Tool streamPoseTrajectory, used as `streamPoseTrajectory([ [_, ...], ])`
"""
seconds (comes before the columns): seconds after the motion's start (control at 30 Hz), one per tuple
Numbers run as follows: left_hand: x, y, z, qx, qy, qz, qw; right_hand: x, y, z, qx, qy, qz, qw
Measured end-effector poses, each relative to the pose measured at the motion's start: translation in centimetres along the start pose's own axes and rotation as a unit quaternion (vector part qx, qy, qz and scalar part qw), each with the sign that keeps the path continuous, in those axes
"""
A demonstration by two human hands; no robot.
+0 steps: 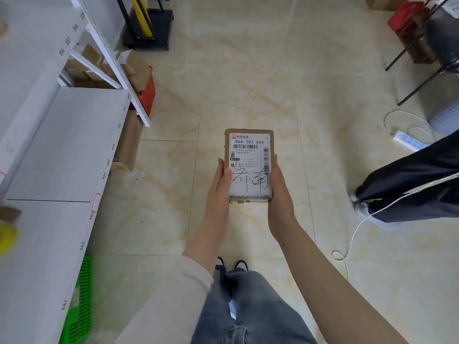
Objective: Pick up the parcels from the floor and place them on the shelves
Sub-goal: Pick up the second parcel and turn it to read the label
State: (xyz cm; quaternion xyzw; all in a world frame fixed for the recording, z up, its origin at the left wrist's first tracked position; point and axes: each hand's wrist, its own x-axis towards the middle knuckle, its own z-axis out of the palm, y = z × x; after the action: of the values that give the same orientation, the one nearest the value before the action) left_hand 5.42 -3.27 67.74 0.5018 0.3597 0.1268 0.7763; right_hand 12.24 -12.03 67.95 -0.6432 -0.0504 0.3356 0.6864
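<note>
I hold a small brown cardboard parcel (249, 155) flat in front of me, above the tiled floor. A white shipping label with barcodes and black handwriting covers its top. My left hand (219, 187) grips its left side and my right hand (279, 192) grips its right side, thumbs on the label. The white shelves (69, 150) stand to my left, their front edges marked with numbers. The nearest shelf board is bare where I see it.
Cardboard boxes (129, 142) and a red crate (147, 93) sit under the shelves, a green crate (79, 301) lower left. Another person's legs (409, 187) stand at right, near a white power strip (407, 141) with cables. A black chair (437, 45) is far right.
</note>
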Motion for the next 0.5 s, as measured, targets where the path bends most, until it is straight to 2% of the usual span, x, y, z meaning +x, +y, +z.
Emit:
streamPoseTrajectory([
  [0.5,1.1,-2.2,3.0,0.014,0.013,-0.017,1.000,1.5,1.4,-3.1,0.015,0.022,0.048,0.999],
])
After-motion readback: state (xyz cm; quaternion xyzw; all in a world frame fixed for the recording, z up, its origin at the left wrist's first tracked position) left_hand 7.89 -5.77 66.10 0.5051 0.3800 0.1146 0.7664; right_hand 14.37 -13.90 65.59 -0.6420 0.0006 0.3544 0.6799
